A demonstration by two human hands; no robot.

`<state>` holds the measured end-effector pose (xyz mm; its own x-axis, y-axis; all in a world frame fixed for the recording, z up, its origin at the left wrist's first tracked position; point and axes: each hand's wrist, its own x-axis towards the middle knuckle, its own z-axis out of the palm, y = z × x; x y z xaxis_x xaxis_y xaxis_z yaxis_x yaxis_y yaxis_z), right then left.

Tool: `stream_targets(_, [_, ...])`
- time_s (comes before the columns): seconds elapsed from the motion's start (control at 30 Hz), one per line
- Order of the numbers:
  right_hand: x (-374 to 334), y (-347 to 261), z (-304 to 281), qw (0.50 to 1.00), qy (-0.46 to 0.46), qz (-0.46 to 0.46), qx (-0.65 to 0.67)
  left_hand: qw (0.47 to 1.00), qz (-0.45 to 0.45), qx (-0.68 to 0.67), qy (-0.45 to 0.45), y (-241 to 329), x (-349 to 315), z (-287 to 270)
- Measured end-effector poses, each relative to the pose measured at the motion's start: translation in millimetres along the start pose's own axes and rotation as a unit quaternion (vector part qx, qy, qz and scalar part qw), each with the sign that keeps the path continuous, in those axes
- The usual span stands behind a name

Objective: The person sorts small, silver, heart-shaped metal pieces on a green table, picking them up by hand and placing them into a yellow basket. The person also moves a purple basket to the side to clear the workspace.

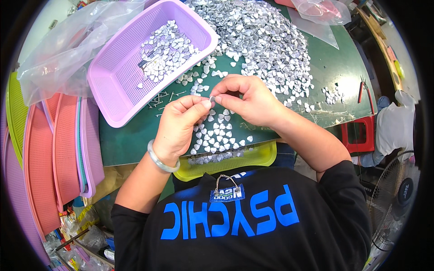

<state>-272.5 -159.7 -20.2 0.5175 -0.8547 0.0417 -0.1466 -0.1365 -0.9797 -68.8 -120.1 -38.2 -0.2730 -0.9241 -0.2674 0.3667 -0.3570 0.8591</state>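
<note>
In front of my chest, a small silvery heart-shaped piece (212,98) sits between my fingertips. My left hand (178,124) pinches at it with thumb and forefinger, a pale bangle on the wrist. From the other side, thumb and fingers of my right hand (251,99) close on the same piece; its far side is partly hidden. Loose silvery hearts (219,135) lie scattered on the green tabletop (131,144) below my hands. Several thin metal pins (162,98) lie left of them, beside a purple basket (120,74) partly filled with hearts.
A large heap of hearts (271,49) covers the far table. Under the near edge rests a yellow-green basket (266,156) with pieces inside. Stacked coloured baskets (65,153) and a clear plastic bag (58,58) are at left; a red stool (361,135) and a fan (393,194) at right.
</note>
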Motion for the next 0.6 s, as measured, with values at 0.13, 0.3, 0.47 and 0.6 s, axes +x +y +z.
stream_targets(0.13, [3.5,10.9,-1.6,0.988,-0.005,-0.141,-0.069,0.989,-0.087,-0.12,-0.029,3.5,-0.4,-0.8])
stream_targets(0.3, [5.2,13.4,-1.4,0.98,-0.009,-0.183,-0.074,0.988,-0.058,-0.14,-0.033,1.2,0.2,-0.3])
stream_targets(0.47, [0.8,12.5,-0.5,0.992,-0.017,-0.118,-0.04,0.994,-0.017,-0.103,0.01,1.5,-1.0,3.1])
stream_targets(0.6, [-0.7,11.0,-0.3,0.989,-0.015,-0.131,-0.064,0.996,-0.012,-0.087,0.024,-0.5,-2.3,4.8])
